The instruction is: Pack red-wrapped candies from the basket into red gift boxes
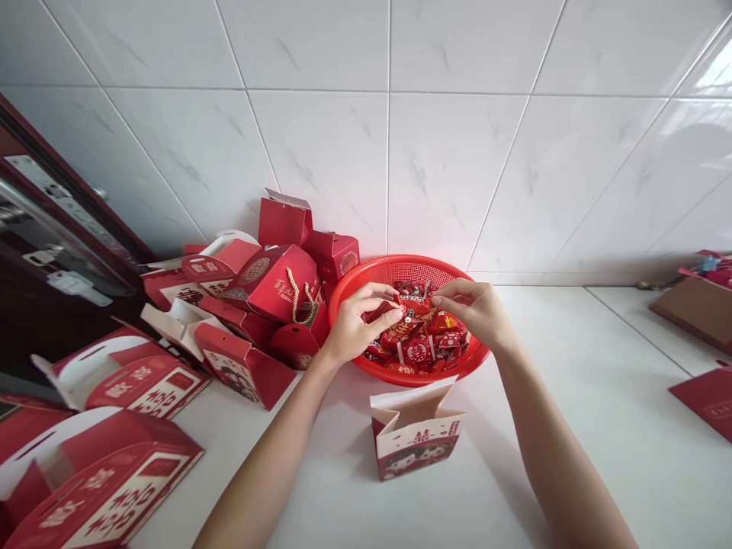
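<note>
Head view; red packets beneath left hand, right hand.

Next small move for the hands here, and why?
Probably carry one wrapped packet to the small box: the left hand and right hand are both over the red basket of packets, and the box stands open-topped just on the near side. Can't tell whether either hand already grips one.
</note>
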`<action>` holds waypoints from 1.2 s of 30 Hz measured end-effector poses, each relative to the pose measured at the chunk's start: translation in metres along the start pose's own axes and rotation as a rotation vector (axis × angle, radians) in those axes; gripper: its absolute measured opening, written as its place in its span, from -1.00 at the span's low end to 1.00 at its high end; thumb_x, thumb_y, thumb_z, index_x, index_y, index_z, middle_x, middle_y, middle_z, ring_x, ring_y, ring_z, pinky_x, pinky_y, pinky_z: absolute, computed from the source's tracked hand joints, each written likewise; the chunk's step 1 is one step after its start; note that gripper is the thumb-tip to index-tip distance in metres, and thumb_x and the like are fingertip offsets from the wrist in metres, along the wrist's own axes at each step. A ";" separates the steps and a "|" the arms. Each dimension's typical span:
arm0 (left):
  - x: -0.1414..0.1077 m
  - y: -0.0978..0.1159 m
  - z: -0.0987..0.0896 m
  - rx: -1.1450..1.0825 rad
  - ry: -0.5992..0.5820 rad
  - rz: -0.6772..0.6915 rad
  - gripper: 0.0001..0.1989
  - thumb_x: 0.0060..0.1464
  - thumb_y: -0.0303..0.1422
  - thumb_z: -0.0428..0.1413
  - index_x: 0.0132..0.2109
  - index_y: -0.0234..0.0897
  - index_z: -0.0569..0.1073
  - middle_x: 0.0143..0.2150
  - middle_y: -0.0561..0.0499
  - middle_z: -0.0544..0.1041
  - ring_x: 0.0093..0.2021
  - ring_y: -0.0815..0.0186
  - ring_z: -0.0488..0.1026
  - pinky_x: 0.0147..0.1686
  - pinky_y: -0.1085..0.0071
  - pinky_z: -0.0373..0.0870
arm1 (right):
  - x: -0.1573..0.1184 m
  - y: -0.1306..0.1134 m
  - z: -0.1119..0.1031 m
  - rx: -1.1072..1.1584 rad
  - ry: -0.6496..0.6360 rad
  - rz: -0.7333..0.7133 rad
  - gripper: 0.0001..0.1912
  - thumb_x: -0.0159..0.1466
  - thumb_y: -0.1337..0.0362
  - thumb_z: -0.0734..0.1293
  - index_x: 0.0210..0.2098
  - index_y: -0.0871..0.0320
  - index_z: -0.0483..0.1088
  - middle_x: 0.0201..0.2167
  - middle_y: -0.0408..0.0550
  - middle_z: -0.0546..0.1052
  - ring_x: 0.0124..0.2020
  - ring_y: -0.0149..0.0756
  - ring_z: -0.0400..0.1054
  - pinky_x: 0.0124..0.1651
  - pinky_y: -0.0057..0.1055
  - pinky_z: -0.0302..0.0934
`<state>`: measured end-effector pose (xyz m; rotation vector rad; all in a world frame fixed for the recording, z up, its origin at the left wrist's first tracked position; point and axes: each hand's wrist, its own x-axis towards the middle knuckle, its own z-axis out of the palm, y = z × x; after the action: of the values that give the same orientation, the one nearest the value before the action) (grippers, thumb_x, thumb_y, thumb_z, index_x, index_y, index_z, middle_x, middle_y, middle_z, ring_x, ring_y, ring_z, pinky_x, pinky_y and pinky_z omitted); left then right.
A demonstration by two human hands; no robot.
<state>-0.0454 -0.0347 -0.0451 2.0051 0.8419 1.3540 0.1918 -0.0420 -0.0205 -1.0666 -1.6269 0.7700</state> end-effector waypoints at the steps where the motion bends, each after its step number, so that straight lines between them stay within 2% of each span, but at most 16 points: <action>1: 0.000 0.000 0.000 -0.002 0.002 0.001 -0.84 0.18 -0.23 0.29 -0.27 -0.20 0.70 -0.05 -0.10 0.63 -0.02 0.18 0.58 0.05 0.27 0.51 | 0.000 -0.001 0.001 -0.007 -0.007 0.000 -0.76 0.16 0.09 0.49 -0.48 0.12 0.58 -0.41 -0.02 0.64 -0.35 -0.18 0.53 -0.23 -0.25 0.44; 5: 0.000 0.002 0.001 -0.002 0.020 -0.035 -0.81 0.15 -0.20 0.30 -0.33 -0.20 0.69 -0.12 -0.08 0.63 -0.05 0.17 0.56 0.02 0.28 0.50 | -0.002 -0.003 0.003 -0.001 0.007 0.014 -0.77 0.19 0.10 0.45 -0.47 0.13 0.54 -0.47 -0.05 0.62 -0.41 -0.22 0.51 -0.31 -0.30 0.40; 9: 0.001 0.003 0.001 -0.046 0.059 -0.140 -0.78 0.08 -0.17 0.33 -0.38 -0.22 0.68 -0.21 -0.06 0.61 -0.16 0.20 0.55 -0.14 0.33 0.48 | -0.003 -0.004 0.006 0.055 0.056 0.038 -0.74 0.17 0.07 0.47 -0.46 0.14 0.52 -0.49 -0.05 0.60 -0.45 -0.24 0.48 -0.36 -0.31 0.36; 12: 0.001 0.001 0.003 -0.234 0.115 -0.259 -0.72 -0.01 -0.12 0.38 -0.44 -0.25 0.65 -0.25 -0.04 0.61 -0.25 0.24 0.52 -0.23 0.36 0.45 | -0.003 -0.004 0.008 0.146 0.100 0.055 -0.68 0.15 0.00 0.50 -0.45 0.13 0.50 -0.47 -0.04 0.59 -0.43 -0.24 0.47 -0.35 -0.32 0.37; 15: 0.002 0.001 0.006 -0.496 0.173 -0.374 -0.68 -0.13 -0.09 0.45 -0.41 -0.26 0.66 -0.34 0.02 0.60 -0.33 0.29 0.50 -0.24 0.36 0.47 | -0.003 -0.003 0.011 0.218 0.128 0.083 -0.63 0.15 -0.06 0.51 -0.43 0.12 0.46 -0.47 -0.07 0.56 -0.42 -0.29 0.43 -0.36 -0.36 0.36; 18: 0.004 0.003 0.008 -0.655 0.200 -0.464 -0.64 -0.26 -0.10 0.51 -0.45 -0.28 0.65 -0.44 0.04 0.59 -0.42 0.35 0.48 -0.30 0.38 0.48 | -0.003 -0.003 0.013 0.282 0.062 0.126 -0.59 0.17 -0.08 0.50 -0.43 0.12 0.41 -0.48 -0.13 0.51 -0.44 -0.35 0.39 -0.37 -0.42 0.33; 21: 0.006 0.005 0.008 -0.717 0.247 -0.508 -0.60 -0.38 -0.11 0.55 -0.49 -0.30 0.63 -0.47 0.02 0.61 -0.45 0.35 0.50 -0.32 0.37 0.50 | -0.004 -0.005 0.013 0.369 -0.025 0.167 -0.59 0.16 -0.07 0.53 -0.36 0.12 0.40 -0.43 -0.15 0.53 -0.41 -0.38 0.42 -0.38 -0.47 0.33; 25: 0.007 0.004 0.007 -0.752 0.303 -0.505 -0.59 -0.40 -0.12 0.56 -0.48 -0.30 0.63 -0.46 0.01 0.64 -0.44 0.32 0.54 -0.32 0.36 0.52 | -0.004 -0.008 0.011 0.382 -0.206 0.252 -0.53 0.10 -0.06 0.58 -0.28 0.14 0.43 -0.39 -0.11 0.60 -0.41 -0.34 0.51 -0.35 -0.42 0.41; 29: 0.008 0.003 0.007 -0.770 0.346 -0.502 -0.58 -0.43 -0.13 0.57 -0.49 -0.31 0.63 -0.52 0.03 0.61 -0.48 0.35 0.52 -0.38 0.42 0.47 | -0.004 -0.007 0.008 0.324 -0.295 0.297 -0.50 0.14 -0.14 0.55 -0.32 0.16 0.42 -0.51 -0.10 0.59 -0.50 -0.32 0.52 -0.37 -0.39 0.44; 36: 0.008 0.003 0.006 -0.782 0.329 -0.480 -0.60 -0.39 -0.13 0.56 -0.47 -0.29 0.64 -0.53 0.03 0.61 -0.47 0.32 0.55 -0.36 0.40 0.49 | -0.003 -0.005 0.002 0.257 -0.395 0.291 -0.46 0.22 -0.19 0.47 -0.48 0.16 0.38 -0.54 -0.10 0.58 -0.54 -0.37 0.52 -0.45 -0.47 0.38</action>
<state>-0.0365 -0.0308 -0.0404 0.9331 0.7093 1.4327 0.1892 -0.0464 -0.0181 -1.0187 -1.6524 1.4163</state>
